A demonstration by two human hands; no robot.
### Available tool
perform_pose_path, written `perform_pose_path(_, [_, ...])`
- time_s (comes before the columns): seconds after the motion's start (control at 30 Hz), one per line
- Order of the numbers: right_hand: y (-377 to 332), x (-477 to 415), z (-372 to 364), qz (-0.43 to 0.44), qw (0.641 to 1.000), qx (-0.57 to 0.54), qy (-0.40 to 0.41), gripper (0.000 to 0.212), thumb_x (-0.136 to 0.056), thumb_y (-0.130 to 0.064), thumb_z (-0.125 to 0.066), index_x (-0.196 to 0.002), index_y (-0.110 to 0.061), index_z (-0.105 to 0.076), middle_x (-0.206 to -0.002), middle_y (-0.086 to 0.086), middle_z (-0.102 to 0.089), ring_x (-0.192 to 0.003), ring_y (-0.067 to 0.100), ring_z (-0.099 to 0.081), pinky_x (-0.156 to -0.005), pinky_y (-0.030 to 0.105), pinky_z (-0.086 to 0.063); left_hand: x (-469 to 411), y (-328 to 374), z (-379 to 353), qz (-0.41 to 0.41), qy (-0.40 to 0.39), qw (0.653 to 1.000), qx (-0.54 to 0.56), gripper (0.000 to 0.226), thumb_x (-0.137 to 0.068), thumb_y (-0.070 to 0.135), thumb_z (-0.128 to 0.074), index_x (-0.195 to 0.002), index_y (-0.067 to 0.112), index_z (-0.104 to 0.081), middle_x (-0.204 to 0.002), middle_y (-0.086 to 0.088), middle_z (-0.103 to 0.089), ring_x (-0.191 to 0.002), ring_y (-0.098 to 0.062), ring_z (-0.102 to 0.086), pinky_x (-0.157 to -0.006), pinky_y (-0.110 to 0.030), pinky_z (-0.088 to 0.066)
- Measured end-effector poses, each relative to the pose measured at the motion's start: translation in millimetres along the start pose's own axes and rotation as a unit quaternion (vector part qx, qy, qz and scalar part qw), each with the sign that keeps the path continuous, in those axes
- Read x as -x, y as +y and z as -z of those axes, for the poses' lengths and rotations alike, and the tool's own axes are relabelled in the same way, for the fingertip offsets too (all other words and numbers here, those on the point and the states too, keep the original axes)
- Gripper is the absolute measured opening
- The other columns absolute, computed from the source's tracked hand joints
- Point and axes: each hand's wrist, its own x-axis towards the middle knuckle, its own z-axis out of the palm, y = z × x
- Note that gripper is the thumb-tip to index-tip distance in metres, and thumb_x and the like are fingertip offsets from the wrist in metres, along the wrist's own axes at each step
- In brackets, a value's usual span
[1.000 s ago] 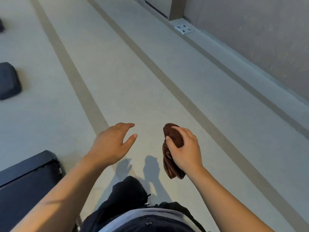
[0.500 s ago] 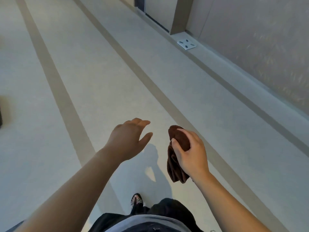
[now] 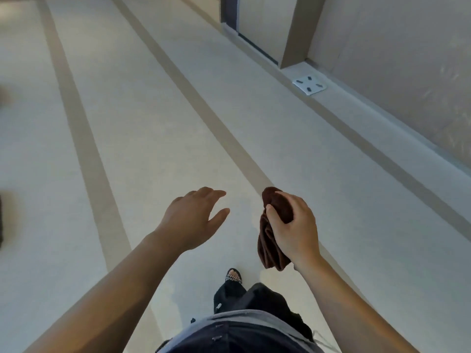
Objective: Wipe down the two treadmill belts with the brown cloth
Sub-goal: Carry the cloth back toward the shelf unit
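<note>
- The right hand grips a brown cloth. Its fingers curl over the bunched top and the thumb presses into the near side.
- The cloth is held in the air in front of the person's waist. 1 rounded end pokes out above the fingers, and the longer folded part hangs below the palm, clear of the floor.
- The left hand holds nothing. It is palm down with the fingers loosely extended and the thumb spread away from them, and it reaches forward just beside the cloth without touching it.
- Both forearms are bare and stretch out from the bottom corners of the view.
- Below the hands, 1 foot in a patterned sandal steps forward from dark trousers.
- The floor is pale, with darker stripes running away from the camera.
- A white square bathroom scale with 4 dark pads lies near the wall on the right, just beside a door frame.
- A dark object is cut off at the left edge. I cannot tell what it is.
</note>
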Motion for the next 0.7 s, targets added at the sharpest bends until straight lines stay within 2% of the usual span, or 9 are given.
perform_pose_path(0.2, [-51,-163,-73,0.057,0.993,-0.012,-0.101,0.034,-0.082,-0.037,-0.062,-0.113,-0.024,-0.063,-0.113,-0.012,-0.06,-0.108,0.012,-0.055,-0.092,0.021,-0.04,-104,-89,50,0.116,0.03,0.993,0.008,0.05,-0.093,0.054,-0.031,-0.139,0.035,-0.034,-0.137,0.013,-0.045,-0.104,-0.013,-0.055,-0.08,-0.028,-0.036])
perform_pose_path(0.33, [-67,-255,-112,0.088,0.988,-0.002,-0.127,0.04,-0.08,-0.043,-0.058,-0.115,-0.024,-0.063,-0.115,-0.011,-0.06,-0.11,0.012,-0.054,-0.095,0.027,-0.043,-185,-133,69,0.154,0.051,0.986,0.042,0.05,-0.092,0.054,-0.032,-0.138,0.034,-0.036,-0.137,0.011,-0.046,-0.099,-0.014,-0.058,-0.08,-0.03,-0.041])
perform_pose_path(0.43, [-71,-329,-142,0.087,0.991,-0.001,-0.107,0.04,-0.08,-0.044,-0.058,-0.115,-0.025,-0.063,-0.115,-0.013,-0.06,-0.11,0.011,-0.054,-0.095,0.027,-0.044,-265,-164,82,0.141,0.047,0.988,0.048,0.049,-0.093,0.054,-0.033,-0.138,0.034,-0.037,-0.137,0.011,-0.046,-0.099,-0.015,-0.058,-0.082,-0.031,-0.042])
perform_pose_path(0.57, [-76,-432,-177,0.072,0.994,0.012,-0.078,0.043,-0.079,-0.048,-0.055,-0.117,-0.027,-0.061,-0.117,-0.013,-0.059,-0.111,0.012,-0.053,-0.095,0.026,-0.043,-381,-207,111,0.087,0.031,0.995,0.025,0.05,-0.093,0.054,-0.031,-0.138,0.032,-0.038,-0.138,0.01,-0.046,-0.11,-0.015,-0.055,-0.085,-0.032,-0.042])
perform_pose_path(0.7, [-81,-530,-195,0.038,0.998,0.019,-0.036,0.044,-0.079,-0.049,-0.054,-0.117,-0.028,-0.061,-0.117,-0.015,-0.058,-0.111,0.011,-0.053,-0.094,0.023,-0.042,-497,-240,148,0.038,0.017,0.999,-0.002,0.049,-0.093,0.055,-0.03,-0.136,0.032,-0.04,-0.136,0.011,-0.049,-0.107,-0.013,-0.056,-0.086,-0.032,-0.041])
